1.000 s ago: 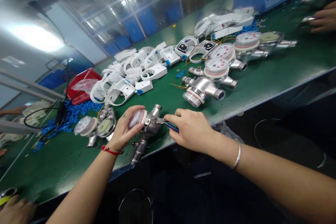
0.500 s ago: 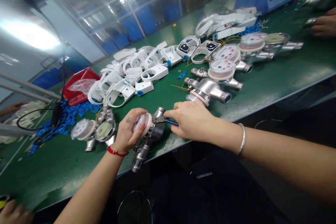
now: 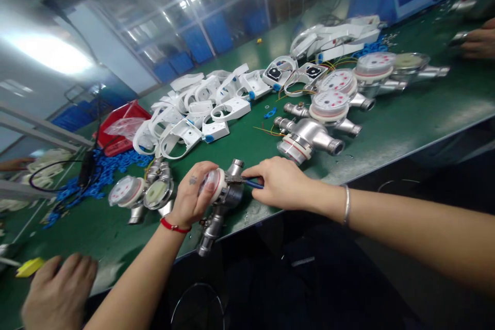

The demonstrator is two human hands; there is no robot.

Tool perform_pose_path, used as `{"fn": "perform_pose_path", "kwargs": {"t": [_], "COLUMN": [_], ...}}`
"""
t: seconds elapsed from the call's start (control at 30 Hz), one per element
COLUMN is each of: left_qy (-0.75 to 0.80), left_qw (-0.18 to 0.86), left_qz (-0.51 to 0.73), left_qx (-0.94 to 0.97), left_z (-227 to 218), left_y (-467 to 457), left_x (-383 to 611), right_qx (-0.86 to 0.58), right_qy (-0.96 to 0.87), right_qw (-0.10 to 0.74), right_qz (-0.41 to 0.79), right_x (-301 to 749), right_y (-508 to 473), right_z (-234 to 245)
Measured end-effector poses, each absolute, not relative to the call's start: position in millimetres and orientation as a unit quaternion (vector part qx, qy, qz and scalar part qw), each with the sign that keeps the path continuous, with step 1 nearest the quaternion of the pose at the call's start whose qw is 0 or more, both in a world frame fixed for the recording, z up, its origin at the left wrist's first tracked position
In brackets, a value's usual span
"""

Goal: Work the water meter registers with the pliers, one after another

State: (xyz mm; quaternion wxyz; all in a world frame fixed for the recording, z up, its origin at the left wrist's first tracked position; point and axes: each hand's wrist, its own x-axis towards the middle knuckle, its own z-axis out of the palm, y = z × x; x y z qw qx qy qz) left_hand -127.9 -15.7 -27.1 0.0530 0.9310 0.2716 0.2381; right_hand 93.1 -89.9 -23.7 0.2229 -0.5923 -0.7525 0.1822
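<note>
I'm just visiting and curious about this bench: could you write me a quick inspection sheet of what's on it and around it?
Surface: long green bench mat, scuffed near the front edge.
Job's things: steel water meter with white dial, tilted over the bench edge; blue-handled pliers at its side.
Clutter: pile of white plastic housings; more steel meters; two meters at left; red bin; blue plastic clips.
Grip: left hand closed on the meter's dial; right hand closed on the pliers.
Cables: black cable at left; thin yellow wires.
Surroundings: clear panel behind; other people's hands at lower left and far right.
</note>
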Motion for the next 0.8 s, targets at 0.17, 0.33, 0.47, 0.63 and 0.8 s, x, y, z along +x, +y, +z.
{"fn": "perform_pose_path", "kwargs": {"t": [0.17,0.33,0.47,0.63,0.8], "left_qy": [0.253,0.207,0.214,0.236,0.272], "left_qw": [0.087,0.079,0.084,0.092,0.137], "left_qz": [0.185,0.127,0.147,0.122,0.049], "left_qx": [0.945,0.967,0.962,0.960,0.951], "left_z": [-17,-6,-7,-3,9], "left_y": [-13,-12,-15,-18,-19], "left_x": [-130,-126,-121,-119,-117], "right_qx": [-0.586,-0.560,-0.561,-0.545,-0.597], "right_qy": [-0.728,-0.815,-0.814,-0.801,-0.783], "right_qw": [0.250,0.144,0.128,0.172,0.170], "right_qz": [0.251,0.027,0.078,0.175,-0.033], "right_x": [93,97,102,113,114], "right_y": [-91,-88,-79,-73,-100], "right_z": [-35,-6,1,-14,-7]}}
